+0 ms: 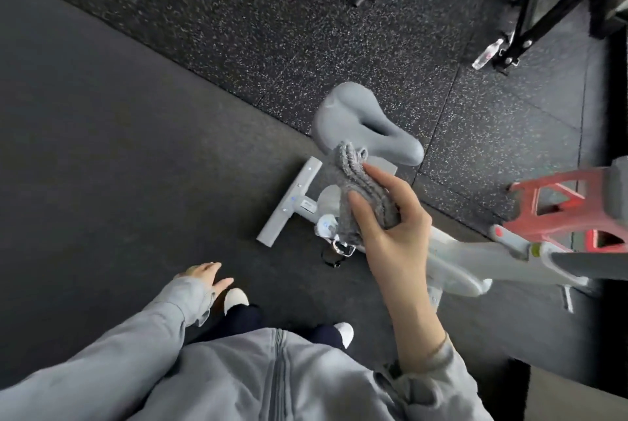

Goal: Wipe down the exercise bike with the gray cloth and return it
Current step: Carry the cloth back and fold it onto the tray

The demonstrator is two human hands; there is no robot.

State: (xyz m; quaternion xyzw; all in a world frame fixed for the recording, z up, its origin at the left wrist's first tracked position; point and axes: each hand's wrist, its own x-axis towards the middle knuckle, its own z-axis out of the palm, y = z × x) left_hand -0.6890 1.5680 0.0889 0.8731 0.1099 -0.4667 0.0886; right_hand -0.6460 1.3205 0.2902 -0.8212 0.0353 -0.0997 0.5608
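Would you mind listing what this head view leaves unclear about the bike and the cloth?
- Folded gray knit cloth: whether it touches the pale gray padded bike saddle is unclear from above.
- White bike frame: the right hand and forearm cover its middle.
- Handlebar end: blurred and cut by the right edge.
- Clear plastic bottle on the floor: too small to read.
- Left hand: partly hidden by its sleeve.

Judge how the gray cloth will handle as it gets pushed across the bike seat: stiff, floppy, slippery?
Likely floppy: the gray cloth bunches into soft folds in the right hand. Its looped, fuzzy pile probably grips rather than slides on the smooth seat. It seems light, held by the fingertips alone.
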